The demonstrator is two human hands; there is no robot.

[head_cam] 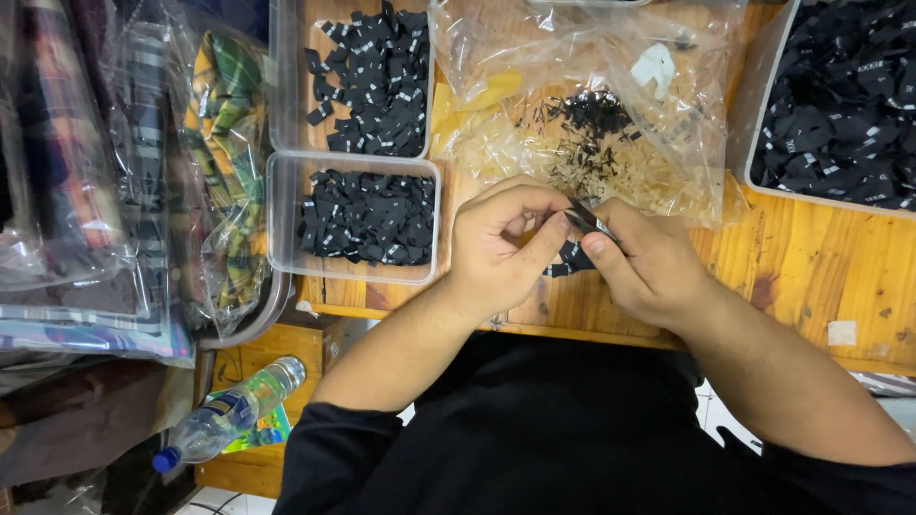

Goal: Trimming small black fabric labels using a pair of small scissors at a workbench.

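- Left hand (501,250) and right hand (641,262) meet at the near edge of the wooden table (811,257); fingers of both are closed on a small black label (582,221), with more black labels tucked under the right palm
- Judgement: pinch close to the fold, keep the edges aligned and the hands low over the table
- Just left: clear tray (286,215) of finished black labels
- Beyond: clear plastic bag (611,105) holding black trimmings; far right, a bin (763,86) of loose labels
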